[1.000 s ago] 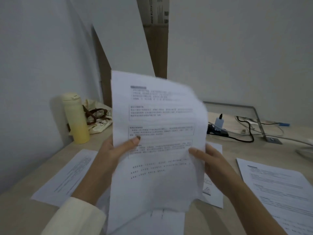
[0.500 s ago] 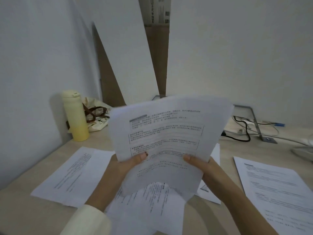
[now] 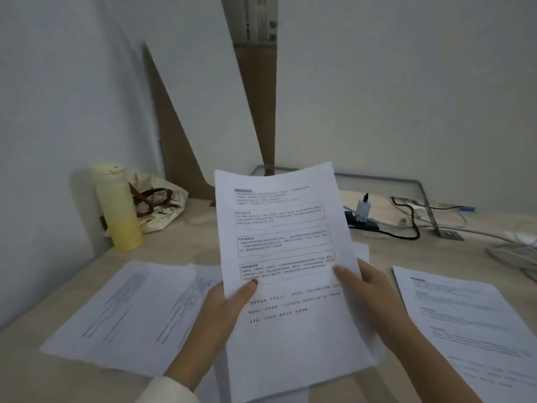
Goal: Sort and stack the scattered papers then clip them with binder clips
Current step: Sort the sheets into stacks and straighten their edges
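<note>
Head view: printed sheets point(image 3: 290, 257) upright above the desk point(image 3: 180, 245), left hand point(image 3: 223, 309) and right hand point(image 3: 369, 292) pinching the side edges, likely to square them; loose pages point(image 3: 125, 312) lie flat alongside.

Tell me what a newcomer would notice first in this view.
The printed sheets held up at centre, pinched by the left hand and right hand. More loose pages lie flat on the desk at either side. A pale yellow bottle stands at the back left by the wall.

Both hands, left point(image 3: 220, 309) and right point(image 3: 374, 298), hold printed sheets point(image 3: 287, 257) above desk point(image 3: 186, 245).
</note>
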`<state>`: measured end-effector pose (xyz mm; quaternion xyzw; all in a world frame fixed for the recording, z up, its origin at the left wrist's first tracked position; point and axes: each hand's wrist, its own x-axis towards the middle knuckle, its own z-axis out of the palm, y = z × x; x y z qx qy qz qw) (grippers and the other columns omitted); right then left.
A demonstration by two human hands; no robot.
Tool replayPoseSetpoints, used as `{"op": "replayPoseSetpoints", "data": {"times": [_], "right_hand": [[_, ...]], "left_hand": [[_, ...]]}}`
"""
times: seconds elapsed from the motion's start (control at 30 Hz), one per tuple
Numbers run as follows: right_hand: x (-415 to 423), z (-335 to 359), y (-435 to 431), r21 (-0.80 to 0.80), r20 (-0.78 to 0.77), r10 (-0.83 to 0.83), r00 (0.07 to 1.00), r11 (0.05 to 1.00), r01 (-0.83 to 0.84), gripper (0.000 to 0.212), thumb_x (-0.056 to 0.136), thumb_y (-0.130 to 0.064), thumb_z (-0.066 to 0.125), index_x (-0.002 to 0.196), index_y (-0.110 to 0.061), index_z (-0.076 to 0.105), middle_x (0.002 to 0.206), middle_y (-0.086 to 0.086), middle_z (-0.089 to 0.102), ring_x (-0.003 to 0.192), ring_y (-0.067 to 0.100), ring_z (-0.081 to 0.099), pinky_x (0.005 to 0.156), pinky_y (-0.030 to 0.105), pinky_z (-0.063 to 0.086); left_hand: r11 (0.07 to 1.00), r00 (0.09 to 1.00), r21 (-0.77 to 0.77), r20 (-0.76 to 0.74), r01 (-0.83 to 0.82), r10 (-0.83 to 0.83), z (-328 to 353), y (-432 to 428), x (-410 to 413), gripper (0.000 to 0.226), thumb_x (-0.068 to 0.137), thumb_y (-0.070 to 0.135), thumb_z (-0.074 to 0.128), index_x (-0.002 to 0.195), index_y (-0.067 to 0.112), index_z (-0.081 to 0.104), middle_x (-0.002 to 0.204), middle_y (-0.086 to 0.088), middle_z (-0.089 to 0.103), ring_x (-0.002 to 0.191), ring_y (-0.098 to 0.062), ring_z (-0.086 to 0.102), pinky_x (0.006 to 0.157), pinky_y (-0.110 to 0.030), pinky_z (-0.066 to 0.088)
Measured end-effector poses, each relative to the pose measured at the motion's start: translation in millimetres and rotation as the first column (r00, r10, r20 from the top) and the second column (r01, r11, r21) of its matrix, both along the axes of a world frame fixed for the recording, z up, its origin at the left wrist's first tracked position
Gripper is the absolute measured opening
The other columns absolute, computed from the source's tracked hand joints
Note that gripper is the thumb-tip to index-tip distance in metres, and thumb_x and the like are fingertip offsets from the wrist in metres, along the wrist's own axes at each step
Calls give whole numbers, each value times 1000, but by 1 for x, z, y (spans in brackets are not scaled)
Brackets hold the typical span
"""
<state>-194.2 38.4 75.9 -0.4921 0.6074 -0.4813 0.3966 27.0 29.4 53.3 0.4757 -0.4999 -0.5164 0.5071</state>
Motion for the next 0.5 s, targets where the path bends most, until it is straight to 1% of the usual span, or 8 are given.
{"op": "replayPoseSetpoints", "data": {"times": [0.07,0.13,0.17,0.23,0.3,0.37,0.43,0.5], "right_hand": [[-18,6,8,-32,-48,-78,996,997,77,16,93,-23,50,90,-31,64,81,-9,72,65,7,70,53,19,48],[-41,6,19,-42,-86,-167,982,986,164,16,93,-22,49,92,-26,64,87,-4,71,77,15,68,61,27,49],[-55,4,25,-40,-106,-210,972,977,207,16,93,-22,48,93,-22,64,89,0,70,81,18,66,64,30,50],[-84,0,40,-31,-131,-298,946,955,296,15,94,-22,47,95,-19,62,90,3,68,80,21,64,63,30,49],[-114,-4,55,-25,-164,-385,908,922,387,14,94,-21,47,95,-17,60,87,4,67,76,19,62,59,27,45],[-145,-9,69,4,-205,-452,868,887,463,16,93,-19,46,89,-14,60,81,6,65,69,20,59,56,26,41],[-175,-17,79,65,-255,-486,836,854,517,23,93,-18,44,83,-3,58,73,12,59,64,24,53,55,29,36],[-202,-24,85,111,-295,-515,805,818,565,26,92,-16,43,77,3,54,72,17,52,63,23,47,58,30,31]], "left_hand": [[998,998,-10,32,58,-58,5,0,-16,21,88,17,57,106,25,62,98,13,68,88,-3,66,65,-13,54],[992,990,-16,64,123,-122,7,0,-38,24,89,16,55,112,23,60,105,9,68,94,-8,65,68,-15,55],[988,985,-7,76,154,-153,7,0,-51,23,90,17,54,112,21,60,105,5,69,93,-10,67,67,-16,55],[978,973,21,103,207,-208,4,1,-82,20,93,18,50,111,18,59,102,1,70,84,-9,69,61,-18,54],[967,958,52,135,248,-253,-2,4,-116,18,95,20,45,108,18,57,97,5,69,78,-4,67,57,-17,52],[948,935,91,163,305,-316,-10,8,-152,19,96,22,42,109,19,55,101,4,68,88,-9,67,65,-23,54],[930,910,118,195,347,-365,-20,10,-185,21,95,22,42,111,17,55,107,-1,68,98,-18,65,80,-32,54],[916,887,137,234,376,-399,-30,12,-213,21,93,22,43,110,17,56,107,0,67,100,-20,63,89,-39,51]]}}
